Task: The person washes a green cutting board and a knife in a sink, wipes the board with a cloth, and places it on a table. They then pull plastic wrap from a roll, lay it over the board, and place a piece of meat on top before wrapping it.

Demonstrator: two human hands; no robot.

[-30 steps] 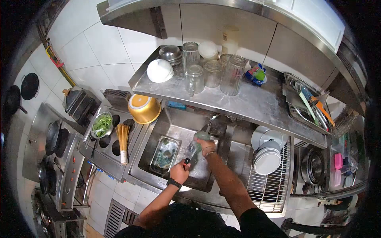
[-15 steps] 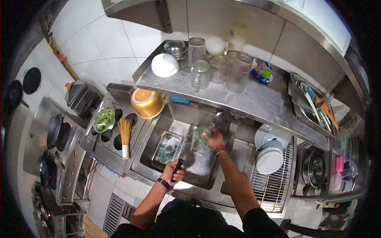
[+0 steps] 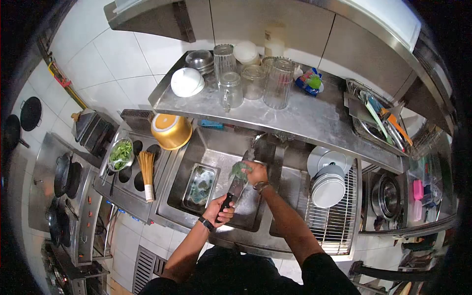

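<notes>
Left hand [image 3: 215,212] clamped round the knife's black handle; right hand [image 3: 256,174] closed on a green scrubber [image 3: 240,170]. Sink [image 3: 216,139]: steel, left basin, wet pale patches on its floor. Tray [image 3: 206,167]: steel, in the same basin, left of the knife, green matter in it. Knife [image 3: 237,191]: above the basin floor, blade broad, flat, grey; far end hidden behind scrubber and fingers. Long axis slants from handle, near and left, to blade, far and slightly right; blade points away from the body, towards the tap [image 3: 257,140].
</notes>
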